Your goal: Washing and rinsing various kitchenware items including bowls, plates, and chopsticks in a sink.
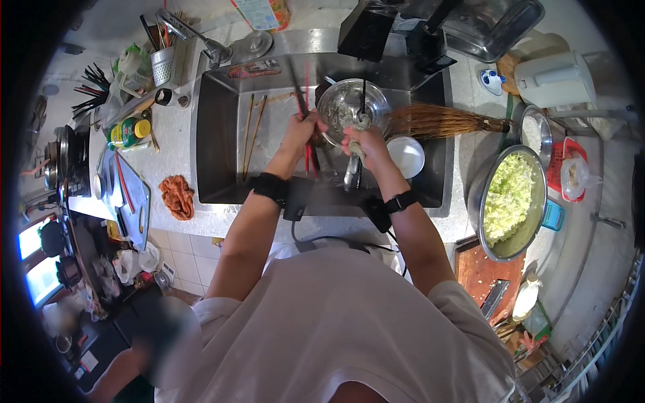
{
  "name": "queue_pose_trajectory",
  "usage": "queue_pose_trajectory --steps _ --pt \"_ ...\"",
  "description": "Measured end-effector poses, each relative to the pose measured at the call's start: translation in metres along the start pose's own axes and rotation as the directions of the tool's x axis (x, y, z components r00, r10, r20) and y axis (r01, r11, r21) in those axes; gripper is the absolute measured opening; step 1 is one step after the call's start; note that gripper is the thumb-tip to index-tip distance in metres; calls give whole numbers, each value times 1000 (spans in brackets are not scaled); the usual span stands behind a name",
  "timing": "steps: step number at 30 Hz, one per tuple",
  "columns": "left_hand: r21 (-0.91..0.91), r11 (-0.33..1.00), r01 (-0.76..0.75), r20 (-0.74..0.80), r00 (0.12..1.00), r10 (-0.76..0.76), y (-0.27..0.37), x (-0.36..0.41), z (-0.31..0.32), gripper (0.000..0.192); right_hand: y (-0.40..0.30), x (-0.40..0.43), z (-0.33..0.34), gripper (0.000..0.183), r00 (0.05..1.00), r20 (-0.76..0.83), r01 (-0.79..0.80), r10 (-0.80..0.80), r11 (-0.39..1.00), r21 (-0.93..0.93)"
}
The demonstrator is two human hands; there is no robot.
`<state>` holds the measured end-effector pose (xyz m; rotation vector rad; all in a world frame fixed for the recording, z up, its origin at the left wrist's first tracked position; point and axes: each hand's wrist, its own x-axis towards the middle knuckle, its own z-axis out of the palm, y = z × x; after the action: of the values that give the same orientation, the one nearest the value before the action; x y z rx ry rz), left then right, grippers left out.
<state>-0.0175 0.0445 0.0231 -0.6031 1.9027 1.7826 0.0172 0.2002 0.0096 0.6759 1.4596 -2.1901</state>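
Over the steel sink (pixel 216 166), my left hand (pixel 302 130) grips a bundle of dark and red chopsticks (pixel 298 88). My right hand (pixel 366 141) is closed around a greyish scrubbing cloth (pixel 359 146), with a thin dark stick, likely a chopstick (pixel 364 95), poking out above it. Behind and between the hands sits a round metal bowl (pixel 335 108). A white bowl (pixel 406 157) rests in the sink beside my right wrist, and a straw whisk brush (pixel 443 121) reaches over the sink's right edge. Two wooden chopsticks (pixel 253 136) lie on the sink floor at left.
A faucet (pixel 216 50) stands at the back left corner. On the left counter are an orange cloth (pixel 176 197), a green bottle (pixel 130 132) and a blue cutting board (pixel 136 201). At right stands a large bowl of chopped cabbage (pixel 511 201). Another person's arm (pixel 118 370) shows lower left.
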Motion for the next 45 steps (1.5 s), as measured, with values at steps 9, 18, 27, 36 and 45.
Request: queue_pose_trajectory --steps 9,18,27,36,45 --pt "-260 957 129 244 968 -64 -6 -1 -8 19 2 -7 33 11 942 335 -43 27 998 40" --pt "-423 905 45 -1 999 -51 5 30 -65 15 -5 -36 25 12 891 404 -102 205 960 -262" --pt "-496 864 86 122 992 -29 15 12 -62 27 -22 -33 -9 23 995 97 41 -31 994 -102" --pt "-542 840 30 130 990 48 20 -7 -49 30 -25 -31 -24 19 967 -115 193 -227 948 -254" --pt "-325 944 58 266 964 32 2 -6 -21 27 -1 -10 35 26 947 278 285 -164 828 -483"
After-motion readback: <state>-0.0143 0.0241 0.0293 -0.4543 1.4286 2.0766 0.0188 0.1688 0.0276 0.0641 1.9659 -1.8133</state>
